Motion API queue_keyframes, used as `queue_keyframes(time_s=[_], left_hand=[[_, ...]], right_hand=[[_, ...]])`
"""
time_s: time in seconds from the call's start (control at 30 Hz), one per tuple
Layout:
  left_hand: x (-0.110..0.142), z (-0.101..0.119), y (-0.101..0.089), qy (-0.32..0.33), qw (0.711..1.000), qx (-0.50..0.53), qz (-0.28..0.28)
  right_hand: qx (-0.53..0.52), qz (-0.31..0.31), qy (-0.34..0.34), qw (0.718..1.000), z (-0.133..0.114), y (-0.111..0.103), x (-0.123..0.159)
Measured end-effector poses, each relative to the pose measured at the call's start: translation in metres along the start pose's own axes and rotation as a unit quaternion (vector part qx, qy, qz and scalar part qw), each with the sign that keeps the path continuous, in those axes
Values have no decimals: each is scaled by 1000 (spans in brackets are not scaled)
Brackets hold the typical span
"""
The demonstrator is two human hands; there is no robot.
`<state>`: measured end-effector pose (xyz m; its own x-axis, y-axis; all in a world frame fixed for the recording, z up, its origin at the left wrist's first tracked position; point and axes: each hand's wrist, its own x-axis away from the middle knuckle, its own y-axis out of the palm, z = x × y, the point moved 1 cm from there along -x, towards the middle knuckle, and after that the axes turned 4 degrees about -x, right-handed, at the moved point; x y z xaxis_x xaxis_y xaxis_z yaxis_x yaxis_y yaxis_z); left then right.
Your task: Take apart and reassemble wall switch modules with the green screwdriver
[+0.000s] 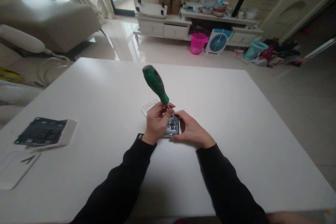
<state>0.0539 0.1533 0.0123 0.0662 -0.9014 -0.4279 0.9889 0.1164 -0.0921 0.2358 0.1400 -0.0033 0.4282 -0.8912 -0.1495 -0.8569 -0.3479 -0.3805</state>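
My left hand (pixel 157 121) is closed around the metal shaft of a screwdriver (pixel 155 82) with a green and black handle. The handle rises up and leans to the left, and the shaft points down at a small dark switch panel (pixel 172 126) with a pale edge. Thumb and fingers of my right hand (pixel 193 129) grip the panel's right side against the table. Behind my left hand lies a thin clear or white rectangular frame (pixel 147 107), partly hidden by the fingers. Whether the screwdriver tip sits in a screw is too small to tell.
On the white table (pixel 223 168), a dark panel on a white box (pixel 43 131) stands at the left. Nearer is a white plate (pixel 15 171) with two small screws (pixel 28 159) on it. Beyond the table are a pink basket (pixel 197 43) and a blue fan (pixel 218 41).
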Motion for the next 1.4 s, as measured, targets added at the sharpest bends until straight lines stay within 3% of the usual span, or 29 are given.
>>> queue_keyframes(time_s=[0.23, 0.6, 1.4], left_hand=[[5, -5, 2, -47, 997, 53, -34], [6, -8, 0, -38, 998, 28, -52], [4, -9, 1, 45, 995, -31, -78]], right_hand=[[-13, 2, -2, 1000, -2, 0, -1], [-27, 2, 13, 1000, 1, 0, -2], [18, -31, 12, 999, -1, 1, -2]])
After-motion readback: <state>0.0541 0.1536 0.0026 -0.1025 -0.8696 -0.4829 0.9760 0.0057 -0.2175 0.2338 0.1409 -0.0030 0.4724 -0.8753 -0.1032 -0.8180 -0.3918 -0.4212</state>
